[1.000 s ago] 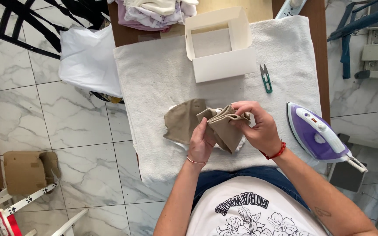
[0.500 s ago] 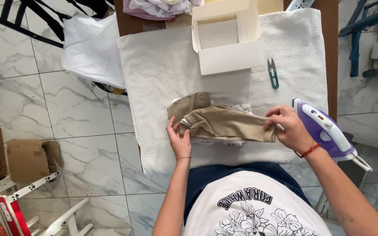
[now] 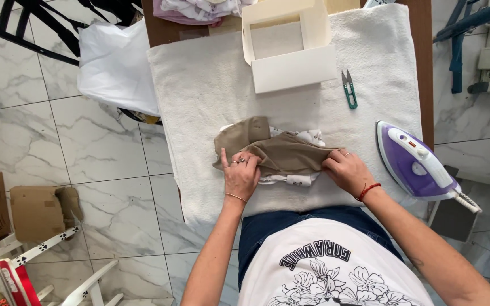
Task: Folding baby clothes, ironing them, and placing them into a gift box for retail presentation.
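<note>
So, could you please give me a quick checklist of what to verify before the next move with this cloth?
1. Left hand pressing the tan garment: ok.
2. Right hand on the garment's other end: ok.
3. Garment lying fully flat: not ok, folded and bunched.
4. Purple iron apart from both hands: ok.
5. Iron hot or off: cannot tell.
6. Green snips away from the cloth: ok.

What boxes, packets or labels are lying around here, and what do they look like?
Open white cardboard box: top of the towel-covered table, rectangular, empty.
Two brown cardboard boxes: on the tiled floor at left.
Red printed packet: bottom-left corner, partly cut off.
Small white garment label: under the tan cloth.
</note>
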